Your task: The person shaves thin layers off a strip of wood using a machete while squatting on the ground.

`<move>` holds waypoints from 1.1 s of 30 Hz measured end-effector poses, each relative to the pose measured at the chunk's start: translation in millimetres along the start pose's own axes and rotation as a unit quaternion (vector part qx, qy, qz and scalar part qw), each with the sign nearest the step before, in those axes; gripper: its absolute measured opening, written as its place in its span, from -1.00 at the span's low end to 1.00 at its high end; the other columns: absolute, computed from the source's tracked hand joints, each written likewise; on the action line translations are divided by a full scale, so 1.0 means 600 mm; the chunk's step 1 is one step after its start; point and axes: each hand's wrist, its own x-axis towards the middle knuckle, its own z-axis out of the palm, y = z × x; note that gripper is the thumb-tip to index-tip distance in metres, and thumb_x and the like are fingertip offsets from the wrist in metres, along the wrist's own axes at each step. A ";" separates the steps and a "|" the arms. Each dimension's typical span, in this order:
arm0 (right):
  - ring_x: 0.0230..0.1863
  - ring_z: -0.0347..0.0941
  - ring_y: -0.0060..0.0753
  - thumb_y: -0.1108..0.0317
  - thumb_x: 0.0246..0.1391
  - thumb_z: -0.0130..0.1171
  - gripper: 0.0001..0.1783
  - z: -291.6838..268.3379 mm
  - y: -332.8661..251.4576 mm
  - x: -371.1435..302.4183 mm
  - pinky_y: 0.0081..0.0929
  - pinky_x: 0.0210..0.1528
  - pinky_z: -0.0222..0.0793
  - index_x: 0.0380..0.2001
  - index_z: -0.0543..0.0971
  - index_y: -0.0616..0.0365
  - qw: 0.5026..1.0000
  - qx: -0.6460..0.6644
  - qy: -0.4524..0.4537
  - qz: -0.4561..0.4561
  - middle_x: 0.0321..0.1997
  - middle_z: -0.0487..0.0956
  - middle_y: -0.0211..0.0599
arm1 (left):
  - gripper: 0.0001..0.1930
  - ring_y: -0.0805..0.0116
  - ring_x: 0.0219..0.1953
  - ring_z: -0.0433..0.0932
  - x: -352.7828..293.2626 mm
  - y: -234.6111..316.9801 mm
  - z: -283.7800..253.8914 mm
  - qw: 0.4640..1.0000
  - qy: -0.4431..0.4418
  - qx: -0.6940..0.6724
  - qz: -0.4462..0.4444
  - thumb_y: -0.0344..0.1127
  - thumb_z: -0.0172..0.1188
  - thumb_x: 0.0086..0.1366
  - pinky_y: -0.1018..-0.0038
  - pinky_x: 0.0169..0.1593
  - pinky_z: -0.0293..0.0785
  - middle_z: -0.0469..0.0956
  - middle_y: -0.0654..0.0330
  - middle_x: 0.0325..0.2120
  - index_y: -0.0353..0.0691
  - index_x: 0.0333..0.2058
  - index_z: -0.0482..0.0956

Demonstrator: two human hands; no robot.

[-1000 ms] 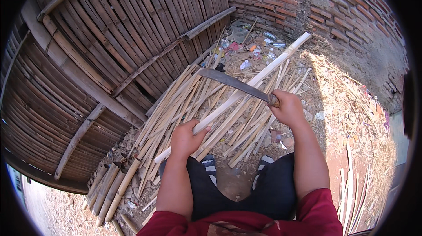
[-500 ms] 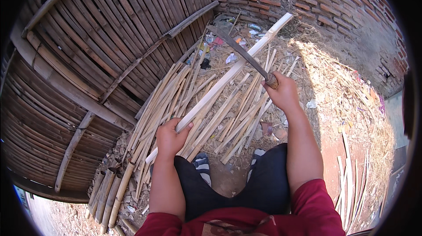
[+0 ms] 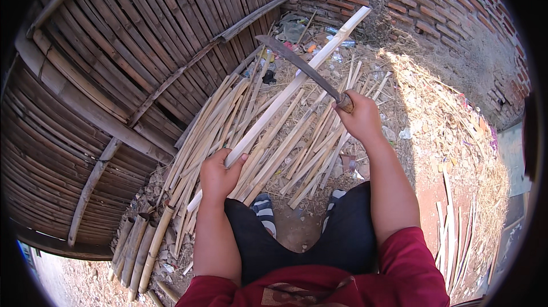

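Observation:
A long pale bamboo strip (image 3: 277, 105) slants from beside my left thigh up toward the brick corner. Near its lower end my left hand (image 3: 221, 174) is wrapped round it, thumb on top. My right hand (image 3: 359, 115) grips the short wooden handle of a machete (image 3: 308, 70), whose dark blade with a curved tip points up and left. The blade lies across the strip's upper half; the overlap hides whether its edge is in contact. Beneath both lie several split bamboo strips (image 3: 285, 150) on the ground.
A bamboo slat wall (image 3: 142, 38) rises on the left, a brick wall (image 3: 451, 15) behind and right. Cut bamboo poles (image 3: 137, 253) lie at lower left. Litter and dry straw (image 3: 456, 130) cover the ground. More thin strips (image 3: 454, 227) lie at right.
The machete has shifted up and left along with my right hand, its tip farther left. My left hand still holds the strip, which has tilted slightly.

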 end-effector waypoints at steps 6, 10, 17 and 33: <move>-0.20 0.67 0.22 0.19 0.11 0.45 -0.65 0.014 -0.004 -0.010 0.01 -0.12 0.56 -0.07 0.70 0.10 0.999 0.024 -0.029 -0.039 -0.31 0.72 0.04 | -0.66 0.29 -0.54 0.61 0.001 -0.008 0.008 0.999 0.019 0.011 0.038 -0.15 0.55 0.26 0.35 -0.37 0.50 0.65 0.03 -0.57 -0.33 -0.20 0.77; -0.23 0.67 0.17 0.28 0.00 0.44 -0.70 0.025 -0.035 -0.018 0.03 -0.12 0.57 -0.18 0.68 0.09 0.975 -0.051 -0.123 -0.176 -0.35 0.70 -0.06 | -0.65 0.27 -0.55 0.60 -0.001 -0.006 0.007 0.999 0.020 0.017 0.027 -0.14 0.55 0.25 0.35 -0.37 0.49 0.65 0.02 -0.58 -0.33 -0.20 0.76; -0.19 0.66 0.24 0.19 0.05 0.46 -0.65 0.016 0.007 0.001 0.07 -0.13 0.55 -0.17 0.66 0.17 0.999 -0.015 -0.034 -0.038 -0.31 0.71 0.03 | -0.61 0.06 -0.46 0.69 -0.002 -0.007 0.002 1.000 0.004 0.004 -0.011 -0.03 0.55 0.24 0.24 -0.30 0.56 0.70 -0.04 -0.50 -0.28 -0.21 0.78; -0.22 0.66 0.19 0.24 -0.01 0.46 -0.70 0.017 -0.024 -0.010 0.04 -0.14 0.56 -0.19 0.71 0.04 0.982 -0.061 -0.127 -0.124 -0.35 0.71 -0.04 | -0.62 0.23 -0.52 0.66 -0.004 -0.007 0.011 1.000 0.000 0.023 -0.011 -0.06 0.56 0.25 0.32 -0.35 0.53 0.68 0.03 -0.55 -0.29 -0.21 0.78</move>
